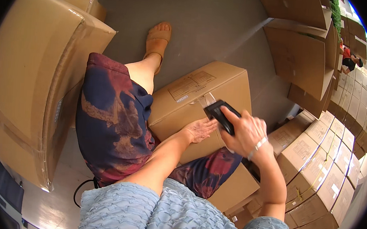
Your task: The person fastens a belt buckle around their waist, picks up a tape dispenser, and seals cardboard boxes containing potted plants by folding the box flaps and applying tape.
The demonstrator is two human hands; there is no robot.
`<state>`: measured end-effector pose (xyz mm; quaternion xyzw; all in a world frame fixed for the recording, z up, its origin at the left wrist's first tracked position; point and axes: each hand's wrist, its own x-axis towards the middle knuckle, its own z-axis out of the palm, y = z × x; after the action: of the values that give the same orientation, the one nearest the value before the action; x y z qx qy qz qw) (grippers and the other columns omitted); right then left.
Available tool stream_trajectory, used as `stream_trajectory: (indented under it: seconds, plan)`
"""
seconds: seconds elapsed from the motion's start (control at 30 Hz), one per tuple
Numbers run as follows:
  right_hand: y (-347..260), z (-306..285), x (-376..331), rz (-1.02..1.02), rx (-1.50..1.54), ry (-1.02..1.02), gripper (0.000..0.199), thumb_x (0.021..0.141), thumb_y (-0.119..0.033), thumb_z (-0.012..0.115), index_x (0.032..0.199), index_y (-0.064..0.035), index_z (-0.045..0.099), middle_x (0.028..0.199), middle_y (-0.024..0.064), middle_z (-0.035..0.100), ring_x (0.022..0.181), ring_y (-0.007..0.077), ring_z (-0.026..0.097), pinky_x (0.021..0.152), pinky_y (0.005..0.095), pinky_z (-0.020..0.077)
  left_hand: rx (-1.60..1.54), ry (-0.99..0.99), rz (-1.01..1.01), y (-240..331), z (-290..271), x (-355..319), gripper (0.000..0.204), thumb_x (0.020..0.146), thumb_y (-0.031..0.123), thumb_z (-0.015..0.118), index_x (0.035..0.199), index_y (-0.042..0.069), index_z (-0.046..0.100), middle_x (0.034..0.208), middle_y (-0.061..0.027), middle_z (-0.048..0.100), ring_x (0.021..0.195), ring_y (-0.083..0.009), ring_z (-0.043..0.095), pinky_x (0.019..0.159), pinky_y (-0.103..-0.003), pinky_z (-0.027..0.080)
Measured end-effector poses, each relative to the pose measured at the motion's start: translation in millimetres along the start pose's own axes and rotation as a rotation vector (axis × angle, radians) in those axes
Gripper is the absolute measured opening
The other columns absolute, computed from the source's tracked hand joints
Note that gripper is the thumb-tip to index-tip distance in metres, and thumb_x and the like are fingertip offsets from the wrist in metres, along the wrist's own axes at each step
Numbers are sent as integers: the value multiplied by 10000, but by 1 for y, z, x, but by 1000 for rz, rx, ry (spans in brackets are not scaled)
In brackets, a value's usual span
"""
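A brown cardboard box (237, 90) lies between my legs, with dark printing on its side. A strip of clear tape (205, 100) runs over its edge. My right hand (246, 132) is closed around a black tape dispenser (223, 114), held just above the box where the tape strip is. My left hand (200, 131) lies flat on the box's near face, fingers stretched out toward the tape dispenser and holding nothing. What the dispenser's underside touches is hidden.
A large taped carton (27, 68) stands close on my left, a smaller box (88, 6) behind it. Open cartons (300, 59) stand at the far right. Strapped stacks of boxes (317, 168) fill the right side. A person (349, 58) is in the distance. Grey floor (122, 10) lies ahead.
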<state>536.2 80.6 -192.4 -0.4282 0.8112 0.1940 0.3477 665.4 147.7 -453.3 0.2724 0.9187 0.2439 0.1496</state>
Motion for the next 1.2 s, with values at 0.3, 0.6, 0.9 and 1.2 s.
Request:
stream_trajectory:
  seconds: [0.3, 0.6, 0.9, 1.2]
  plan:
    - [21, 64, -68, 134, 10, -87, 656, 765, -316, 692, 1401, -240, 554, 866, 220, 578, 760, 389, 676, 674, 491, 517, 193, 238, -35, 1, -4, -6, 640, 1006, 412, 406, 1556, 104, 298, 1639, -3, 242, 1541, -243, 46, 1248, -514, 2]
    - [30, 88, -65, 115, 34, -58, 629, 771, -294, 676, 1386, -223, 561, 880, 230, 603, 745, 402, 680, 679, 497, 530, 438, 45, -122, 25, -7, 1, 644, 927, 348, 479, 1516, 100, 400, 1633, -72, 252, 1540, -254, 90, 1255, -479, 4]
    - [42, 111, -64, 78, 66, -24, 620, 778, -269, 657, 1386, -223, 549, 910, 242, 614, 805, 413, 683, 720, 496, 532, 251, 248, 258, 12, 12, 6, 359, 901, 215, 505, 1191, 59, 648, 1315, -91, 626, 1290, -246, 527, 1117, -464, 337]
    - [39, 124, -48, 85, 27, -74, 608, 793, -281, 657, 1387, -237, 536, 927, 244, 608, 825, 412, 682, 752, 504, 524, 27, 398, 787, 8, 27, 11, 275, 836, 207, 590, 1049, 50, 662, 1132, -90, 680, 1075, -290, 647, 928, -408, 491]
